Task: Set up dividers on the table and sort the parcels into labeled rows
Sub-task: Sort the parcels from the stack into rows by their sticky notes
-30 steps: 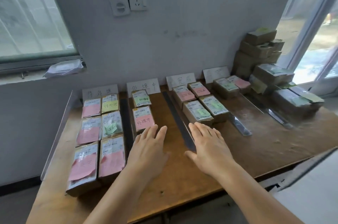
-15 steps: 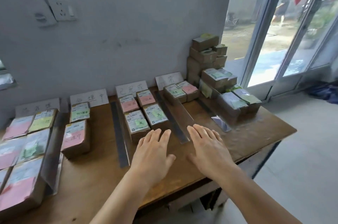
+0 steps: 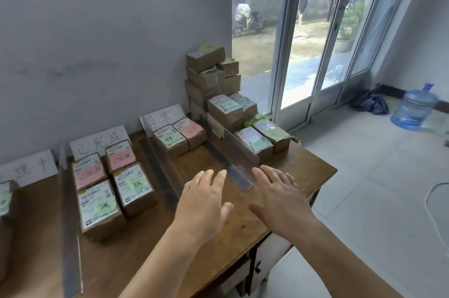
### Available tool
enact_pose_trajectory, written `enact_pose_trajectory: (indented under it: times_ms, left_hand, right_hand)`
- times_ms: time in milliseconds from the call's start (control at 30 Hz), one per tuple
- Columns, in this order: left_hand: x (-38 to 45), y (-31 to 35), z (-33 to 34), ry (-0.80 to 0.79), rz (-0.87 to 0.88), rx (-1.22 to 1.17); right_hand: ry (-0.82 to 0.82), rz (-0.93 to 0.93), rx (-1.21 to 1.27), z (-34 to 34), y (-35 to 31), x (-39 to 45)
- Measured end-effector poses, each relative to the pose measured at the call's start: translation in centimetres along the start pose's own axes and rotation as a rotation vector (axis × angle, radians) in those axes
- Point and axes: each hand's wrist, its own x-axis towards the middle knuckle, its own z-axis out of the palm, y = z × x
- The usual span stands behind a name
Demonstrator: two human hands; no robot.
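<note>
Both hands hover palm-down over the near right part of the table (image 3: 313, 171), fingers straight and slightly spread, holding nothing; whether they touch the wood cannot be told. The left hand (image 3: 206, 203) lies left of the right divider (image 3: 233, 152), the right hand (image 3: 279, 198) right of it, with its fingertips near the divider's near end. This clear, L-shaped divider is hard to trace; its far end runs in among the stacked parcels (image 3: 211, 71) at the wall. The middle divider (image 3: 165, 176) is partly hidden by the left hand. The left divider (image 3: 69, 237) is blurred and cut off at the bottom edge. Two parcels (image 3: 179, 137) sit before the right label (image 3: 165, 115), between the middle and right dividers. Four parcels (image 3: 114, 186) lie before the middle label (image 3: 99, 142), their handwritten notes only partly legible. Two loose parcels (image 3: 262, 139) lie right of the right divider. The left label (image 3: 26, 169) and a parcel (image 3: 4, 198) beneath it are cut off by the left edge.
</note>
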Motion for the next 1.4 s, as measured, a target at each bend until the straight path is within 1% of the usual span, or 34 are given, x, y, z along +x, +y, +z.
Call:
enact_pose_trajectory:
  times_ms: [233, 400, 633, 767, 900, 1033, 1233, 1400]
  left_hand:
    - [9.4, 0.8, 1.6, -0.001, 0.022, -0.039]
    - [15.0, 1.4, 2.2, -0.046, 0.036, -0.069]
    - [20.7, 3.7, 3.5, -0.071, 0.042, -0.142]
    - [23.2, 5.4, 5.0, -0.106, 0.002, -0.154]
    - [25.2, 7.2, 7.0, -0.146, -0.107, -0.162]
    - [26.8, 9.3, 9.2, -0.189, -0.274, -0.173]
    - [28.0, 11.2, 12.9, -0.156, -0.576, -0.193]
    - [27.9, 11.5, 14.7, -0.113, -0.851, -0.336]
  right_hand:
    - [-0.002, 0.063, -0.053, -0.2, 5.5, 7.0]
    - [-0.006, 0.122, -0.066, -0.5, 8.1, 11.7]
    - [-0.054, 0.179, -0.041, -0.1, 11.7, 16.0]
    - [-0.062, 0.156, -0.036, 0.4, 14.3, 18.1]
    - [-0.082, 0.095, -0.041, 1.3, 17.3, 20.0]
    - [-0.148, 0.051, 0.003, 2.3, 20.5, 21.9]
    - [-0.219, -0.007, 0.114, 4.1, 23.8, 24.3]
    - [-0.269, 0.021, 0.206, 6.0, 24.5, 25.4]
